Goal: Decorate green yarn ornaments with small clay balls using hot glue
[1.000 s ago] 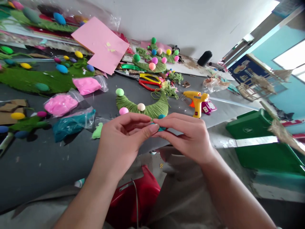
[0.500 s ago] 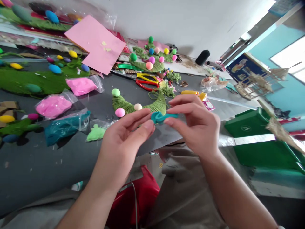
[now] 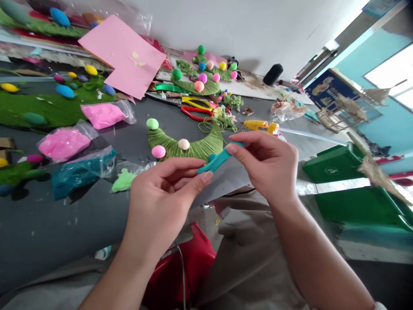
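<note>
Between my two hands stretches a strip of teal modelling clay (image 3: 218, 160). My left hand (image 3: 171, 189) pinches its lower left end between thumb and fingertips. The upper right end is in a pinch of my right hand (image 3: 266, 161). Just behind the clay lies a crescent wrapped in green yarn (image 3: 200, 147), with a light green ball (image 3: 152, 123), a pink ball (image 3: 158, 151) and a cream ball (image 3: 183, 144) on it. A blue ball (image 3: 211, 158) on the crescent is partly covered by the clay.
Bags of teal clay (image 3: 82, 172), pink clay (image 3: 64, 142) and light green clay (image 3: 124, 180) lie at left. Behind are red-handled pliers (image 3: 196, 113), a yellow glue gun (image 3: 260, 125) and pink foam sheet (image 3: 124, 56). Green bins (image 3: 355, 206) stand right; a red stool (image 3: 180, 267) is below.
The teal clay was folded and bunched; now it is drawn out into a longer, straighter strip. My hands are slightly farther apart, and the view has shifted a little.
</note>
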Available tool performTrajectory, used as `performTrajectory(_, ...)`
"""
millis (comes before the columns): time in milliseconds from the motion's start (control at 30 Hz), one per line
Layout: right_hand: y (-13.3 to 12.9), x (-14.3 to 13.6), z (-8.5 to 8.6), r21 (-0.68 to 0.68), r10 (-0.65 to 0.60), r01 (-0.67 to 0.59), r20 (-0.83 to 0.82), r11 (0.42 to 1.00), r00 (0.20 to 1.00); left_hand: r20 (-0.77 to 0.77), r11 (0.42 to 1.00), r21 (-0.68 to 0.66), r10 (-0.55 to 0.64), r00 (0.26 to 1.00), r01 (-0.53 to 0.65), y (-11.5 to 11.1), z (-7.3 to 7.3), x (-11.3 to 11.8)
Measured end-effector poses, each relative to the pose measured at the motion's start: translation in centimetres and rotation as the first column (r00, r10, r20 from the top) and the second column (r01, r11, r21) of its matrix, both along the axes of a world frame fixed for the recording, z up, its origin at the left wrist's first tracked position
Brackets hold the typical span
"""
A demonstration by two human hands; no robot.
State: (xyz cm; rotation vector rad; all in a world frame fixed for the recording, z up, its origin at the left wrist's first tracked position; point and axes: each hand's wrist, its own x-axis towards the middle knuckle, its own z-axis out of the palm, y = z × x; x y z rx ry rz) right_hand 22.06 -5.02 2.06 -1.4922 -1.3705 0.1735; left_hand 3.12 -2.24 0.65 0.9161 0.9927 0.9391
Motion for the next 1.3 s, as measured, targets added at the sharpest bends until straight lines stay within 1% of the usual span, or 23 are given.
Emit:
performTrajectory(67, 0.3, 0.8, -0.1, 0.063, -0.031, 0.030, 0.011, 0.998, 0.999, 0.042, 1.000, -0.025, -0.018, 0.999, 0.019, 0.0, -0.2, 0.1)
performTrajectory(133, 0.3, 1.2, -0.1, 0.049, 0.033, -0.033, -0.010, 0.998, 0.999, 0.104, 0.997, -0.062, -0.032, 0.994, 0.038, -0.1, -0.3, 0.1)
performTrajectory(200, 0.2, 0.8, 0.1, -0.047, 0.158, -0.160, -0.044, 0.986, 0.986, 0.169, 0.992, -0.085, -0.076, 0.983, 0.091, -0.1, -0.4, 0.2)
performTrajectory(267, -0.1, -0.1, 0.2, -0.172, 0.276, -0.285, -0.079, 0.943, 0.958, 0.214, 0.990, -0.063, -0.111, 0.971, 0.127, -0.1, -0.5, 0.2)
performTrajectory(333, -0.3, -1.2, 0.3, -0.257, 0.325, -0.340, -0.101, 0.905, 0.940, 0.206, 0.993, -0.027, -0.105, 0.973, 0.113, -0.1, -0.7, 0.2)
performTrajectory(400, -0.5, -2.1, 0.2, -0.266, 0.302, -0.319, -0.106, 0.910, 0.947, 0.162, 0.998, 0.001, -0.059, 0.985, 0.060, 0.0, -0.8, 0.2)
performTrajectory(500, -0.4, -2.4, 0.0, -0.190, 0.214, -0.226, -0.083, 0.955, 0.973, 0.096, 0.999, 0.036, -0.019, 0.995, 0.016, -0.1, -0.9, 0.1)
performTrajectory(600, 0.0, -1.3, -0.2, -0.074, 0.072, -0.074, -0.029, 0.995, 0.997, 0.035, 0.999, 0.036, -0.007, 0.999, 0.005, -0.2, -0.6, 0.1)
performTrajectory(667, 0.3, -0.2, -0.2, -0.001, 0.006, -0.006, -0.015, 1.000, 1.000, 0.033, 1.000, 0.021, 0.001, 0.999, -0.001, -0.4, -0.4, 0.2)
performTrajectory(700, 0.3, 0.3, -0.2, 0.015, 0.011, -0.011, -0.024, 1.000, 1.000, 0.055, 1.000, 0.014, 0.001, 0.998, -0.002, -0.5, -0.4, 0.3)
performTrajectory(733, 0.3, 0.6, -0.1, 0.010, 0.043, -0.043, -0.041, 0.999, 0.998, 0.090, 1.000, 0.010, -0.007, 0.996, 0.007, -0.5, -0.4, 0.4)
performTrajectory(800, 0.2, 0.4, 0.2, -0.064, 0.161, -0.166, -0.085, 0.984, 0.983, 0.164, 0.999, 0.010, -0.052, 0.985, 0.051, -0.6, -0.7, 0.6)
performTrajectory(867, -0.1, -0.4, 0.4, -0.202, 0.279, -0.300, -0.124, 0.932, 0.952, 0.200, 0.996, 0.021, -0.091, 0.976, 0.089, -0.7, -1.1, 0.7)
performTrajectory(900, -0.2, -1.1, 0.4, -0.270, 0.314, -0.342, -0.144, 0.900, 0.939, 0.193, 0.996, 0.035, -0.091, 0.977, 0.086, -0.7, -1.3, 0.7)
performTrajectory(967, -0.5, -2.2, 0.5, -0.351, 0.328, -0.374, -0.185, 0.858, 0.926, 0.134, 0.995, 0.095, -0.053, 0.989, 0.041, -0.7, -1.7, 0.5)
performTrajectory(1033, -0.6, -2.8, 0.4, -0.358, 0.276, -0.343, -0.226, 0.869, 0.934, 0.028, 0.983, 0.186, -0.002, 1.000, -0.003, -0.8, -1.9, 0.3)
performTrajectory(1100, -0.5, -2.6, 0.2, -0.324, 0.206, -0.276, -0.233, 0.905, 0.950, -0.063, 0.965, 0.262, 0.021, 0.998, -0.004, -0.8, -1.9, 0.1)
performTrajectory(1133, -0.4, -2.3, 0.2, -0.299, 0.167, -0.232, -0.227, 0.926, 0.959, -0.086, 0.961, 0.278, 0.019, 0.996, 0.005, -0.8, -1.8, 0.0)
performTrajectory(1167, -0.2, -1.8, 0.1, -0.269, 0.127, -0.185, -0.219, 0.945, 0.967, -0.087, 0.961, 0.276, 0.010, 0.996, 0.015, -0.7, -1.7, 0.0)
performTrajectory(1233, 0.1, -0.7, 0.0, -0.194, 0.070, -0.112, -0.211, 0.975, 0.975, -0.032, 0.974, 0.224, -0.028, 0.999, 0.034, -0.6, -1.3, -0.1)
performTrajectory(1300, 0.3, 0.1, 0.1, -0.144, 0.088, -0.122, -0.219, 0.982, 0.972, 0.070, 0.987, 0.144, -0.085, 0.994, 0.074, -0.5, -0.9, -0.2)
